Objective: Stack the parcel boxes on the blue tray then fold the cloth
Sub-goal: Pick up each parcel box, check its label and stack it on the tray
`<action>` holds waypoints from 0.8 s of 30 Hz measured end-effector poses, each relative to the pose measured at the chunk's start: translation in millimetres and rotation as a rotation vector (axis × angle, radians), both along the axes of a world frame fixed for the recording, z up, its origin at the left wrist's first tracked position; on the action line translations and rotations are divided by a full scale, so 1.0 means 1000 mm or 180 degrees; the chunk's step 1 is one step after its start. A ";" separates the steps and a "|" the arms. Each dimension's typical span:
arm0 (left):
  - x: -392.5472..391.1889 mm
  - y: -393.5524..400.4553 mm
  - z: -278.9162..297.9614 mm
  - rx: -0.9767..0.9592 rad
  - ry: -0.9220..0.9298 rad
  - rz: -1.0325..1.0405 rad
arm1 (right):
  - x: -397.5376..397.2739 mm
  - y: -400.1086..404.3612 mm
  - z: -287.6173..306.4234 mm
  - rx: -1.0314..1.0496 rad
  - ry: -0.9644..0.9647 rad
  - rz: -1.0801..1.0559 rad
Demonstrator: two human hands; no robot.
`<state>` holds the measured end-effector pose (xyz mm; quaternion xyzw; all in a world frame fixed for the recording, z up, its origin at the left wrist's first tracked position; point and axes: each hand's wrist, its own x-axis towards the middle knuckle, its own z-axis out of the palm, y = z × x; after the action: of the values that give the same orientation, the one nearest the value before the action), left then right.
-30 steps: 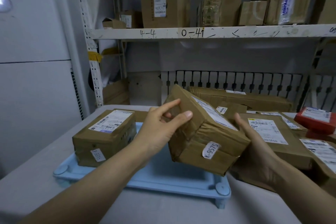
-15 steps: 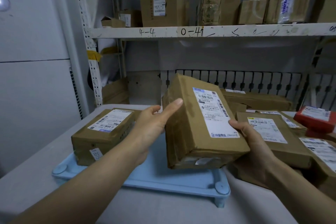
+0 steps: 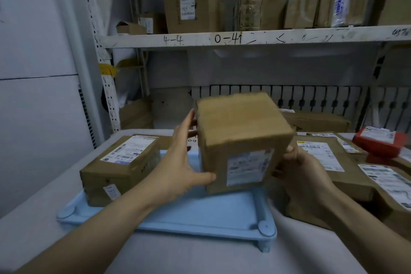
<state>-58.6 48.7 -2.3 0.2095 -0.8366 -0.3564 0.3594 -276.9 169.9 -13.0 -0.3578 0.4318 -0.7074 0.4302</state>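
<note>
Resting on the left end of the blue tray (image 3: 191, 216), left of the grip, is a labelled parcel box (image 3: 120, 167). The left hand (image 3: 184, 162) lies with straight fingers and thumb flat against the left face of the held box (image 3: 240, 140), pressing rather than curling. The box, tilted with its label toward the camera, hangs just above the tray's right half. The right hand (image 3: 300, 173) clasps its lower right edge, fingers curled under. Right of the grip, further parcels (image 3: 329, 162) and a red package (image 3: 378, 140) lie on the table (image 3: 178, 256).
</note>
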 end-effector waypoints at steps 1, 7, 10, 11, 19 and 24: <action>0.001 -0.001 -0.004 -0.0265 -0.0058 0.0033 | 0.000 0.000 0.001 -0.0041 -0.0156 0.0030; 0.007 -0.005 -0.015 -0.2629 -0.0176 0.0533 | 0.003 0.004 0.003 0.0315 -0.0325 0.0281; 0.008 -0.011 -0.017 -0.3622 0.0052 0.0399 | 0.007 0.003 0.002 0.0325 -0.0550 0.0233; 0.009 -0.014 -0.019 -0.3805 0.0109 0.0397 | 0.008 0.003 0.002 0.0281 -0.0641 0.0297; 0.022 -0.021 -0.030 -0.4575 0.0339 0.0263 | 0.008 0.006 -0.001 -0.0137 -0.0708 0.0682; 0.023 -0.023 -0.034 -0.4755 0.0439 0.0356 | 0.001 0.002 -0.008 -0.0167 -0.0743 0.0747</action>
<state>-35.5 25.9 -36.7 -0.0707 -0.8196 0.3124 0.4751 -275.6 172.0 -20.7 -0.3323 0.3155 -0.7002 0.5476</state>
